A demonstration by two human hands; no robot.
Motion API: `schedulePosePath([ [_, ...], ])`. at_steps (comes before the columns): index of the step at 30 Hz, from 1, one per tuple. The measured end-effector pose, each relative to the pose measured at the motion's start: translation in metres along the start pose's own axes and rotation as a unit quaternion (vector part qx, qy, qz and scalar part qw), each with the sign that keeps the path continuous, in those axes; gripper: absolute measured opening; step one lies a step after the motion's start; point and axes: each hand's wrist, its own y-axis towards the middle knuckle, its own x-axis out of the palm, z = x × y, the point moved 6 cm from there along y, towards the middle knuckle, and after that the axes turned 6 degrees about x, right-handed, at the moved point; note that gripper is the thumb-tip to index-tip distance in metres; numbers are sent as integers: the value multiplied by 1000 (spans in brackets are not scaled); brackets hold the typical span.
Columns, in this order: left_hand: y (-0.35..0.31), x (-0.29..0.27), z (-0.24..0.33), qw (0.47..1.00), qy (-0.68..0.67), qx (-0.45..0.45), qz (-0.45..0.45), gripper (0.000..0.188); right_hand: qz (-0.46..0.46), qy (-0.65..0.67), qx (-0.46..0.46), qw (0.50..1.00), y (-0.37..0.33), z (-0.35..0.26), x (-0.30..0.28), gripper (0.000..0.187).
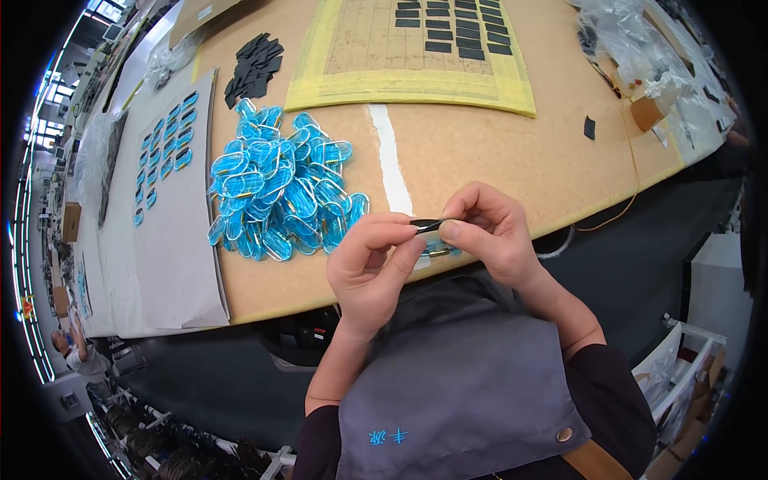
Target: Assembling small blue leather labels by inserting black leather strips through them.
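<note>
Close to the table's near edge, both my hands pinch a small black strip (pixel 426 225) between thumbs and fingertips. My left hand (pixel 370 276) has the strip's left end, and my right hand (pixel 494 236) grips its right end. Just below the strip, partly hidden by my fingers, shows a blue piece (pixel 440 250) with a dark, gold-edged part. To the left of my hands lies a heap of blue oval loops with pale rims (pixel 280 184). A pile of loose black rectangular pieces (pixel 254 68) sits behind that heap.
Beyond my hands lies a yellow-edged board (pixel 320 80) with rows of black rectangles (pixel 470 44). At left, a grey sheet (pixel 180 264) carries rows of blue ovals with dark patches (pixel 166 168). Clear plastic bags (pixel 632 40) and a brown roll (pixel 646 114) are at far right.
</note>
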Motion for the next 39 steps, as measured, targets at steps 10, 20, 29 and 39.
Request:
schedulePosePath([
  [10,-5,0,0,998,28,60,-15,18,-19,-13,57,998,1,0,7,16],
  [20,-4,2,0,999,13,27,-14,15,-7,-54,48,997,1,0,5,17],
  [29,-3,6,1,999,-12,39,-14,13,-10,-90,14,996,1,-1,5,18],
  [39,-5,8,4,997,-16,69,-8,18,-11,-65,-6,998,0,-4,10,15],
])
